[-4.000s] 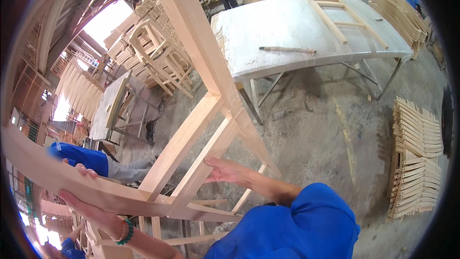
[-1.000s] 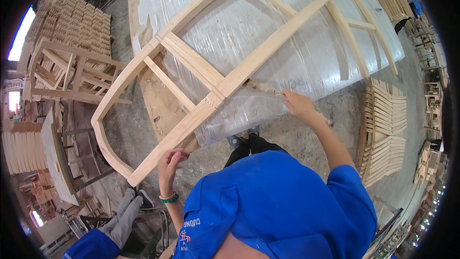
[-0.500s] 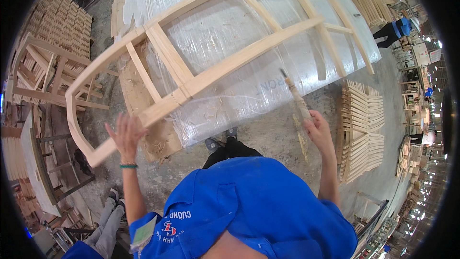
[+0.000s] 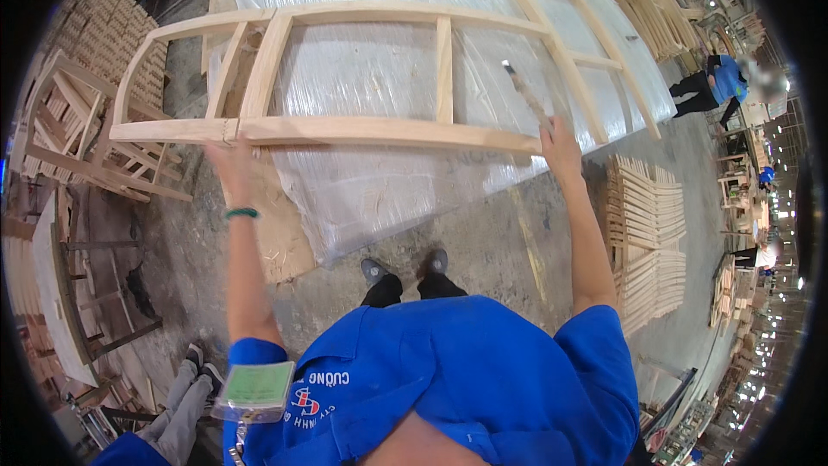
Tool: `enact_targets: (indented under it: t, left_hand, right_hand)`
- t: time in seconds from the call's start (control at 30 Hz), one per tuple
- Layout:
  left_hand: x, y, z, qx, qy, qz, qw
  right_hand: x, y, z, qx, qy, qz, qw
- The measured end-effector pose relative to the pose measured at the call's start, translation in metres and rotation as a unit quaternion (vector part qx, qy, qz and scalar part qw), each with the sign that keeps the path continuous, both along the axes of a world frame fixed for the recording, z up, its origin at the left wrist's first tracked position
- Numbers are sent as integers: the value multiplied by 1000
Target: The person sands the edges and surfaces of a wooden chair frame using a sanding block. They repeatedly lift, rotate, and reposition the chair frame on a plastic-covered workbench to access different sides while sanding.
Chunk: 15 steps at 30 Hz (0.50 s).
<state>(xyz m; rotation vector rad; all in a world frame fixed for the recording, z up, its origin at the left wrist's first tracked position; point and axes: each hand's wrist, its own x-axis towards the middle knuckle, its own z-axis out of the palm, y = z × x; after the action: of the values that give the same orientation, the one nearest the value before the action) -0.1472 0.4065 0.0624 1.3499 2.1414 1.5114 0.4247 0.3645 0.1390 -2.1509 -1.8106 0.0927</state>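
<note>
A pale wooden frame (image 4: 371,129) with curved rails and crosspieces lies slanted above a plastic-wrapped stack. My left hand (image 4: 229,169), slightly blurred, grips its near rail close to the left crosspiece; the fingertips are partly hidden by the wood. At the rail's right end, my right hand (image 4: 562,151) is closed around a slim stick-like tool (image 4: 528,95) with a dark shaft and a pale tip, pointing up and away to the left. That hand also touches the rail end, though I cannot tell whether it grips the wood.
Under the frame is the plastic-wrapped stack (image 4: 379,198), with cardboard (image 4: 280,250) along its left side. Another wooden frame (image 4: 297,13) part, a ladder-like one (image 4: 565,56), rests on its right. Stacked slats (image 4: 647,242) stand right; chair-like frames (image 4: 86,138) left. People stand at lower left and far right.
The frame has turned so its near rail runs level, its left end now farther away. My left hand has moved up to the rail, my right hand up and away with the tool to the rail's end.
</note>
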Motion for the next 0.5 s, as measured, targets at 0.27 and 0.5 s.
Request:
enact_targets:
  t: [0.27,0.5]
  left_hand:
    - [226,-64,-40,-108,-181,-143,967]
    - [275,-70,-54,-83,-103,30,991]
  right_hand:
    - [3,-63,-41,-104,11,-2,994]
    - [-20,-188,-43,-187,235,94,949]
